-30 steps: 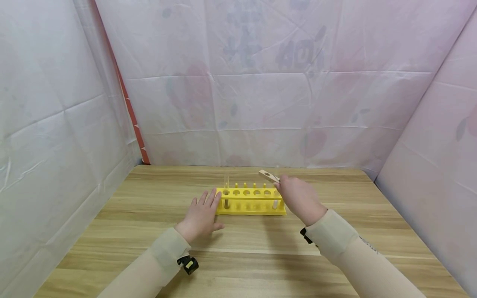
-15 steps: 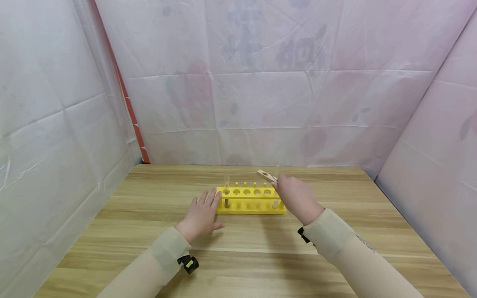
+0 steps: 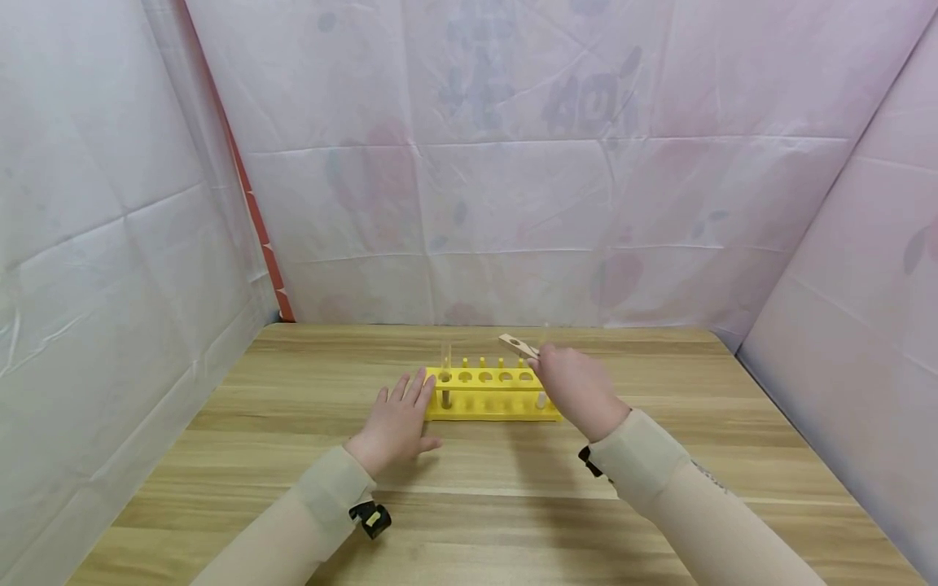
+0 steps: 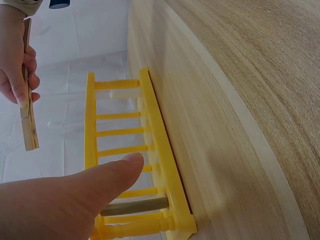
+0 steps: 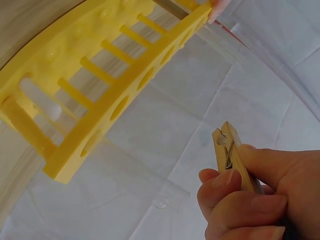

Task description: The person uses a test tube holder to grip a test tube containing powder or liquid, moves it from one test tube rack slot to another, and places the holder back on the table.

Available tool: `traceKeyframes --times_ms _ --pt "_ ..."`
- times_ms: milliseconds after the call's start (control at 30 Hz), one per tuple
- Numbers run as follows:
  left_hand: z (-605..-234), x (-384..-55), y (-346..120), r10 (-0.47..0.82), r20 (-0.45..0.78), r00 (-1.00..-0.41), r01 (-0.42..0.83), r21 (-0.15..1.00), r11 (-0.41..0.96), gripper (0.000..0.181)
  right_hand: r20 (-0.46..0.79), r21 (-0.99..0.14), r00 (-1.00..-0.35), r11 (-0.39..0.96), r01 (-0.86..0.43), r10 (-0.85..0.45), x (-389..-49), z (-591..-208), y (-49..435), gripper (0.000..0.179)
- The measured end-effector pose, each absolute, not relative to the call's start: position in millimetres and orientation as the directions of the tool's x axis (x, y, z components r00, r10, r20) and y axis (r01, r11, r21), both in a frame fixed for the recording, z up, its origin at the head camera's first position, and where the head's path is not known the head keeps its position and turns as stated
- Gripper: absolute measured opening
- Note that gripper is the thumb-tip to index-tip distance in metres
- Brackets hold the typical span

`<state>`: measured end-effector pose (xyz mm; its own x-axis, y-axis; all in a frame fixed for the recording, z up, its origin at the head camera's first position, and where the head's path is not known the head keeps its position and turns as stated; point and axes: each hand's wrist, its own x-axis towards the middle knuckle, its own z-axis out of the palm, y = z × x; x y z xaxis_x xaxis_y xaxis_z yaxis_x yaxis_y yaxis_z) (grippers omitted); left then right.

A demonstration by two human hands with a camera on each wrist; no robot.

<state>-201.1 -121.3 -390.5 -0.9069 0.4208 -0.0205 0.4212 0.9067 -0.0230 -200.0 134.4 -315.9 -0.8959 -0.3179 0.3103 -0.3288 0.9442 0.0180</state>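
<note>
A yellow test tube rack (image 3: 493, 390) stands on the table. My left hand (image 3: 388, 429) rests its straight fingers on the rack's left end, thumb spread out in front. My right hand (image 3: 582, 392) grips a wooden test tube clamp (image 5: 229, 150) by its handle, raised beside the rack's right end. The clamp's tip points left, and nothing sits in its jaws. A test tube with dark contents (image 4: 135, 206) stands in the leftmost hole. Another test tube (image 5: 145, 175), with white contents at its bottom, is in the rightmost hole, partly behind my right hand in the head view.
The wood-grain table (image 3: 293, 456) extends around the rack. Pale printed cloth (image 3: 513, 203) hangs behind the table and along both sides. Several empty holes lie between the two tubes, with yellow pegs (image 3: 482, 363) along the rack's back.
My right hand has shifted slightly left with the clamp, whose tip now lies farther left over the rack. The left hand and the rack have stayed in place.
</note>
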Motion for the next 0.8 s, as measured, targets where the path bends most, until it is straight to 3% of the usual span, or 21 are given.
traceKeyframes --times_ms 100,467,800 --pt "-391 -202 -122 0.422 -0.019 -0.907 0.422 -0.023 0.906 0.094 0.312 0.037 -0.890 0.940 -0.339 -0.334 -200 -316 132 0.033" --pt "-391 -202 -121 0.422 -0.025 -0.906 0.423 -0.017 0.906 0.094 0.239 -0.059 -0.922 0.943 -0.326 -0.304 -202 -315 127 0.029" --pt "-389 -202 -121 0.426 -0.028 -0.904 0.426 -0.024 0.904 0.094 0.280 -0.027 -0.900 0.935 -0.354 -0.333 -204 -318 123 0.031"
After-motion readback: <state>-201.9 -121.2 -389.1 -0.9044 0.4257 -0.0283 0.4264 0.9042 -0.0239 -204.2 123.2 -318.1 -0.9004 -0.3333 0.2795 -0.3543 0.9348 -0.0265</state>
